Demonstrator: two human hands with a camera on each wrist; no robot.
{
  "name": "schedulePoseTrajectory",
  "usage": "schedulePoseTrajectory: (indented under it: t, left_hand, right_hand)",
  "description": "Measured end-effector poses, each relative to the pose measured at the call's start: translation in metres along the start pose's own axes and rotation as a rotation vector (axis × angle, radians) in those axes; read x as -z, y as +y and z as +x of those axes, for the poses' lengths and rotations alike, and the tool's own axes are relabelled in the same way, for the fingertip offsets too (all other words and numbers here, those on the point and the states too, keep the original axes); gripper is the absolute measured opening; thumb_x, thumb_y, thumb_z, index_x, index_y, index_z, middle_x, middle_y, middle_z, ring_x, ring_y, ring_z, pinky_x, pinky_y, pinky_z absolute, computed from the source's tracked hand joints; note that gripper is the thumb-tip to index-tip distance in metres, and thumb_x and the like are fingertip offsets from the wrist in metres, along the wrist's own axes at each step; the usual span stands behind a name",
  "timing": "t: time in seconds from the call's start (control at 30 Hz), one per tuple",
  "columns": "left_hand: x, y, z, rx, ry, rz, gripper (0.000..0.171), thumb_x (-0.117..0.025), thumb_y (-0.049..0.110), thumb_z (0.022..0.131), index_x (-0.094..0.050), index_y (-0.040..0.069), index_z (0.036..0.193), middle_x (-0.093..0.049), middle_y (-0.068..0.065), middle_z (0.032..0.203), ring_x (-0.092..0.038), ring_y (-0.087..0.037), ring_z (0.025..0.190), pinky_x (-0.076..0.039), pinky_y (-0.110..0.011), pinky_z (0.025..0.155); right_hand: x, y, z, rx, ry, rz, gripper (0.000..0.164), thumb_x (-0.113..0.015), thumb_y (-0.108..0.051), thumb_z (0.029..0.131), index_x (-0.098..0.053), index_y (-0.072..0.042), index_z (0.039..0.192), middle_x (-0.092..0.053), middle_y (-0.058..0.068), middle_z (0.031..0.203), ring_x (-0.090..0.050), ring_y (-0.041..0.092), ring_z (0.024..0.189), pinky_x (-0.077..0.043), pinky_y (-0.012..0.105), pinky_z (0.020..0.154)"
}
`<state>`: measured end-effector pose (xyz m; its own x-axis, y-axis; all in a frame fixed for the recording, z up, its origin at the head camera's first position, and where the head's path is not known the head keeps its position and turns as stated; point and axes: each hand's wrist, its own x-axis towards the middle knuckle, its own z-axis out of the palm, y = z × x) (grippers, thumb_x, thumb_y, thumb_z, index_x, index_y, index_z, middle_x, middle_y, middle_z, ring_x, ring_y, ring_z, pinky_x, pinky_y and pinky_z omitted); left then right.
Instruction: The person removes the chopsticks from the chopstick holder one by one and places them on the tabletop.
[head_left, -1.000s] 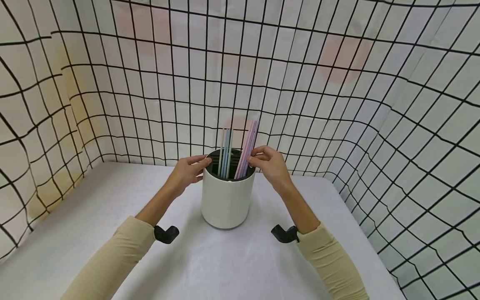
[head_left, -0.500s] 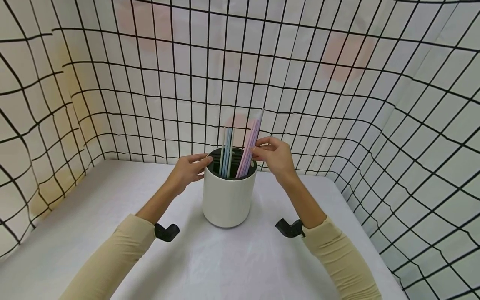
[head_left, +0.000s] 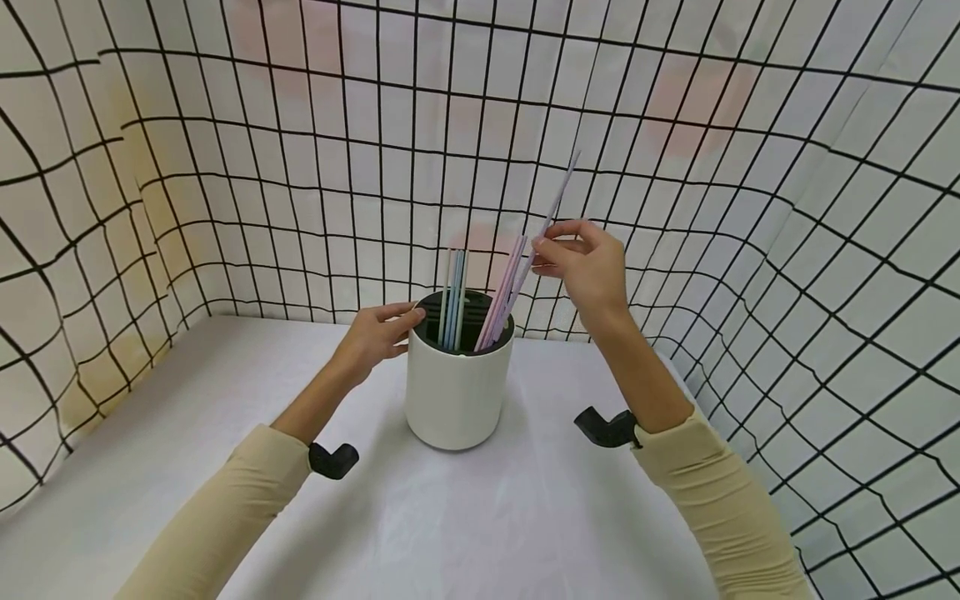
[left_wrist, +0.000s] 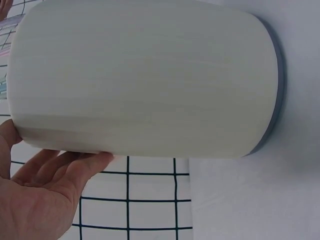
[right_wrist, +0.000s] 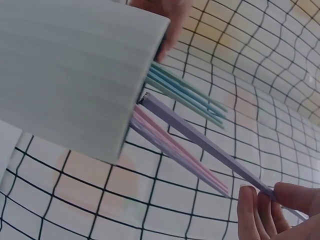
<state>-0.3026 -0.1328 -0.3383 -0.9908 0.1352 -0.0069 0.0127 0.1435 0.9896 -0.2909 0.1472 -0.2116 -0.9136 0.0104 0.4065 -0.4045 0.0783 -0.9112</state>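
Observation:
A white cylindrical holder (head_left: pixel 457 400) with a black slotted top (head_left: pixel 474 310) stands upright on the table. My left hand (head_left: pixel 371 340) grips its left side near the top, thumb at the rim and fingers along the wall (left_wrist: pixel 125 75). Up and right of the rim, my right hand (head_left: pixel 596 271) pinches a lavender chopstick (right_wrist: pixel 200 140) between thumb and fingers. This chopstick slants, its lower end right at the holder's mouth in the right wrist view. Several pink and purple chopsticks (head_left: pixel 500 296) lean right in the holder. Blue and green chopsticks (head_left: pixel 454 296) stand nearly straight on the left.
White cloth covers the table (head_left: pixel 450 533). Black wire grid panels (head_left: pixel 360 167) backed with white fabric enclose the back and both sides. A black mount sits at each wrist, beside the sleeve cuffs.
My right hand has risen up and rightward from the holder's rim, drawing the lavender chopstick upward out of the pink and purple bunch. The left hand and holder have hardly moved.

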Motion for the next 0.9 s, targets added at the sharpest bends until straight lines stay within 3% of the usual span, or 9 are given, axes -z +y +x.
schedulePoseTrajectory:
  t: [0.17,0.33,0.6,0.9]
  left_hand:
    - [0.000,-0.001,0.002,-0.004,0.004,0.002,0.059,-0.065,0.039,0.100,-0.050,0.010,0.150,-0.052,-0.012,0.152,-0.051,-0.032,0.140,-0.053,-0.043,0.108]
    - [0.000,0.000,0.001,-0.002,0.004,0.000,0.059,-0.065,0.039,0.101,-0.050,0.010,0.151,-0.051,-0.012,0.153,-0.050,-0.031,0.141,-0.052,-0.043,0.109]
    - [0.000,0.001,0.001,0.005,0.004,-0.013,0.060,-0.065,0.039,0.100,-0.049,0.010,0.151,-0.050,-0.012,0.154,-0.049,-0.032,0.142,-0.051,-0.044,0.110]
    - [-0.001,0.001,0.001,0.005,0.005,-0.009,0.060,-0.065,0.039,0.101,-0.049,0.009,0.151,-0.051,-0.013,0.153,-0.050,-0.032,0.141,-0.051,-0.045,0.110]
  right_hand:
    - [0.019,-0.010,0.005,-0.020,0.034,0.054,0.016,-0.075,-0.007,0.092,-0.067,-0.001,0.104,-0.074,0.007,0.091,-0.074,0.021,0.080,-0.065,0.032,0.080]
    - [0.042,-0.006,0.006,-0.087,0.023,0.047,0.022,-0.077,-0.009,0.091,-0.065,0.001,0.108,-0.074,0.007,0.093,-0.074,0.020,0.081,-0.066,0.032,0.080]
    - [0.075,0.029,0.005,-0.198,0.034,-0.085,0.034,-0.076,-0.018,0.093,-0.064,0.000,0.119,-0.074,-0.001,0.094,-0.074,0.015,0.082,-0.065,0.029,0.079]
    - [0.124,0.080,-0.001,-0.322,0.014,-0.199,0.033,-0.074,-0.020,0.095,-0.064,-0.003,0.122,-0.074,-0.008,0.089,-0.073,0.009,0.080,-0.065,0.026,0.079]
